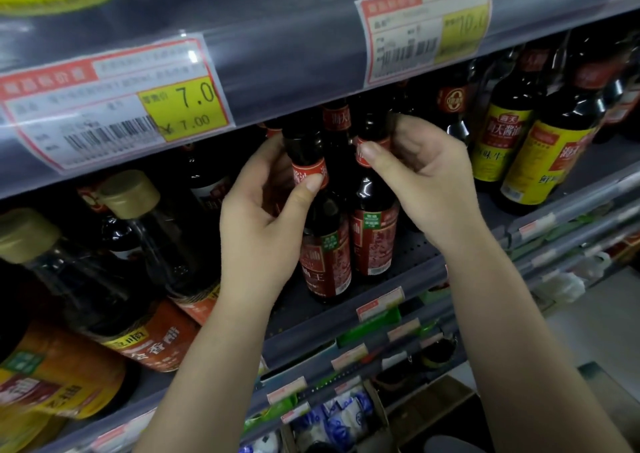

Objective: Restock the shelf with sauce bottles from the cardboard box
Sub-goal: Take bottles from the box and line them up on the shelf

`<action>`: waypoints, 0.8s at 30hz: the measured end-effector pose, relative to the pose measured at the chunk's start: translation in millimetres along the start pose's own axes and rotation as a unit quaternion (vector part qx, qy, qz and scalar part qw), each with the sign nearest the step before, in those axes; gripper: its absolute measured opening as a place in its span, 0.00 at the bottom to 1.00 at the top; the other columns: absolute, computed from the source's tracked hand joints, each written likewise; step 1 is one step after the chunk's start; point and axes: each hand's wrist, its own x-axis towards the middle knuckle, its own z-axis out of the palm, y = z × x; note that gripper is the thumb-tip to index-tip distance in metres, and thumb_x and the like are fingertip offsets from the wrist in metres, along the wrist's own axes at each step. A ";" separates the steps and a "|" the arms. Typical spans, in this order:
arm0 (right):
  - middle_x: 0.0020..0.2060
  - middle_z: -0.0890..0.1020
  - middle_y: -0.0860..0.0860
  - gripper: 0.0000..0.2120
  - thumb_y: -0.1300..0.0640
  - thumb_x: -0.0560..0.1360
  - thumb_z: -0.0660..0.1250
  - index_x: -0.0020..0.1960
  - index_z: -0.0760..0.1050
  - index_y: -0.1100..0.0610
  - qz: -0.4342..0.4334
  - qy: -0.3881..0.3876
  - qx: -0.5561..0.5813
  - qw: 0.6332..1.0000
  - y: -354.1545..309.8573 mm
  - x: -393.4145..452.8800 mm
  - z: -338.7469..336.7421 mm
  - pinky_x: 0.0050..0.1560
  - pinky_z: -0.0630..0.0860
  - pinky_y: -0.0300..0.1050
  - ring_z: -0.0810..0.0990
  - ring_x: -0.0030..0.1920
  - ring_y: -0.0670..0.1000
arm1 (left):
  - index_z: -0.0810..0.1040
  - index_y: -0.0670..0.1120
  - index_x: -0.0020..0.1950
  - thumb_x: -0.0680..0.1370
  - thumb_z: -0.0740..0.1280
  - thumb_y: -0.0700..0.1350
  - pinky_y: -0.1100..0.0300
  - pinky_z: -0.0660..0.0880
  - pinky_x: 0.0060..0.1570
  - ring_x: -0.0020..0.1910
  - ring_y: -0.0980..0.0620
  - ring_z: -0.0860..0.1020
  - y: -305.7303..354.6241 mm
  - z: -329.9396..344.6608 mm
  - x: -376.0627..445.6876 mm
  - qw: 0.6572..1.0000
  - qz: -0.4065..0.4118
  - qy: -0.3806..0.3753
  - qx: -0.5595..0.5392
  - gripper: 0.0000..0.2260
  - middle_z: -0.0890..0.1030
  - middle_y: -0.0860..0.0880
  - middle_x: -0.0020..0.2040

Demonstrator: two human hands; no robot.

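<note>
Left hand was closed round the neck of a red-labelled soy sauce bottle on the shelf. At its 3 o'clock, the right hand was pinched on a second bottle alongside.

A price tag with a yellow panel reading 7.00 sits on the rail overhead, and a second price tag hangs further right (its figures too blurred to read). At the left stand clear vinegar bottles with tan caps and orange labels. On the lower tiers, small price labels line the rails, and blue-and-white packets fill an open carton at the bottom.
</note>
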 end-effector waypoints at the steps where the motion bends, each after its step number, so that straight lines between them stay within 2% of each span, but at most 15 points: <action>1: 0.49 0.85 0.48 0.13 0.60 0.72 0.72 0.56 0.79 0.58 0.001 0.022 0.002 1.000 -0.7 -0.5 2.0 0.54 0.78 0.40 0.83 0.52 0.45 | 0.73 0.48 0.65 0.75 0.70 0.42 0.60 0.77 0.60 0.58 0.61 0.80 0.3 3.1 -0.6 1.000 0.003 0.016 -0.001 0.19 0.81 0.55 0.57; 3: 0.44 0.84 0.46 0.13 0.59 0.69 0.75 0.51 0.78 0.54 -0.001 0.065 -0.002 0.998 -1.9 -1.2 5.6 0.47 0.77 0.33 0.83 0.47 0.42 | 0.72 0.50 0.62 0.74 0.73 0.42 0.60 0.77 0.58 0.55 0.61 0.80 0.8 10.0 -1.0 0.999 0.011 0.049 0.005 0.19 0.80 0.56 0.55; 5: 0.43 0.84 0.45 0.14 0.58 0.68 0.76 0.50 0.76 0.52 -0.001 0.076 -0.015 0.997 -3.9 -1.2 6.1 0.45 0.75 0.30 0.83 0.46 0.39 | 0.70 0.52 0.60 0.73 0.74 0.44 0.64 0.75 0.58 0.54 0.63 0.78 1.5 15.5 -0.8 0.997 0.017 0.067 0.033 0.20 0.78 0.58 0.54; 7: 0.47 0.84 0.45 0.13 0.57 0.71 0.73 0.54 0.77 0.54 0.008 0.041 -0.036 0.998 -5.3 -0.9 1.7 0.49 0.77 0.33 0.82 0.49 0.39 | 0.68 0.55 0.60 0.73 0.73 0.47 0.69 0.73 0.58 0.54 0.67 0.77 2.1 16.0 -0.3 0.997 0.015 0.056 0.057 0.19 0.76 0.62 0.53; 9: 0.54 0.82 0.45 0.13 0.58 0.76 0.66 0.61 0.75 0.55 0.020 -0.023 -0.044 0.999 -4.8 -1.3 -6.5 0.59 0.76 0.37 0.80 0.57 0.40 | 0.68 0.58 0.61 0.76 0.70 0.49 0.64 0.74 0.62 0.58 0.66 0.76 -0.5 10.4 0.5 0.998 0.011 0.021 0.055 0.17 0.77 0.61 0.56; 11: 0.59 0.80 0.46 0.16 0.61 0.79 0.61 0.66 0.72 0.55 0.027 -0.070 -0.036 0.997 -3.6 -2.6 -14.2 0.64 0.72 0.36 0.76 0.62 0.41 | 0.68 0.55 0.66 0.78 0.66 0.48 0.57 0.73 0.65 0.63 0.63 0.75 -3.9 2.1 0.2 0.998 0.007 -0.033 0.048 0.18 0.77 0.58 0.61; 13: 0.60 0.80 0.46 0.16 0.62 0.79 0.61 0.66 0.72 0.56 0.024 -0.081 -0.039 0.996 -4.5 -2.7 -17.6 0.64 0.72 0.35 0.76 0.63 0.41 | 0.66 0.51 0.70 0.79 0.65 0.43 0.61 0.72 0.65 0.63 0.65 0.74 -6.5 -4.3 0.6 0.996 0.007 -0.075 0.048 0.20 0.76 0.59 0.62; 16: 0.56 0.82 0.46 0.14 0.61 0.76 0.66 0.61 0.76 0.55 0.025 -0.051 -0.049 0.997 -5.3 -1.0 -15.0 0.63 0.74 0.41 0.79 0.59 0.43 | 0.66 0.50 0.69 0.77 0.67 0.40 0.69 0.73 0.61 0.61 0.66 0.76 -7.5 -6.6 2.9 0.997 0.003 -0.061 0.043 0.22 0.77 0.60 0.59; 17: 0.53 0.83 0.47 0.14 0.60 0.75 0.69 0.60 0.77 0.55 0.023 -0.030 -0.057 0.998 -4.6 -0.3 -14.0 0.62 0.75 0.44 0.80 0.57 0.44 | 0.67 0.50 0.69 0.77 0.68 0.40 0.67 0.73 0.61 0.61 0.65 0.76 -7.4 -6.0 3.0 0.998 0.005 -0.052 0.040 0.23 0.78 0.58 0.59; 19: 0.50 0.84 0.47 0.15 0.58 0.72 0.72 0.58 0.77 0.55 0.025 -0.001 -0.066 0.998 -3.7 0.4 -13.1 0.58 0.77 0.41 0.81 0.53 0.43 | 0.68 0.48 0.70 0.76 0.69 0.40 0.62 0.74 0.63 0.61 0.63 0.77 -6.9 -3.8 2.0 0.999 0.009 -0.037 0.039 0.23 0.79 0.56 0.60; 21: 0.48 0.83 0.46 0.16 0.57 0.70 0.74 0.57 0.77 0.54 0.028 0.006 -0.074 0.997 -4.1 1.0 -13.8 0.54 0.76 0.36 0.81 0.51 0.42 | 0.68 0.47 0.70 0.76 0.69 0.41 0.58 0.74 0.64 0.62 0.63 0.77 -7.0 -1.7 0.4 0.999 0.017 -0.022 0.044 0.24 0.79 0.55 0.60; 24: 0.46 0.83 0.47 0.17 0.54 0.69 0.75 0.56 0.77 0.54 0.033 0.015 -0.095 0.995 -5.4 2.3 -13.4 0.52 0.77 0.37 0.81 0.48 0.44 | 0.68 0.48 0.71 0.76 0.70 0.42 0.54 0.74 0.65 0.63 0.62 0.76 -8.1 2.3 -1.8 0.998 0.026 -0.004 0.060 0.24 0.78 0.55 0.62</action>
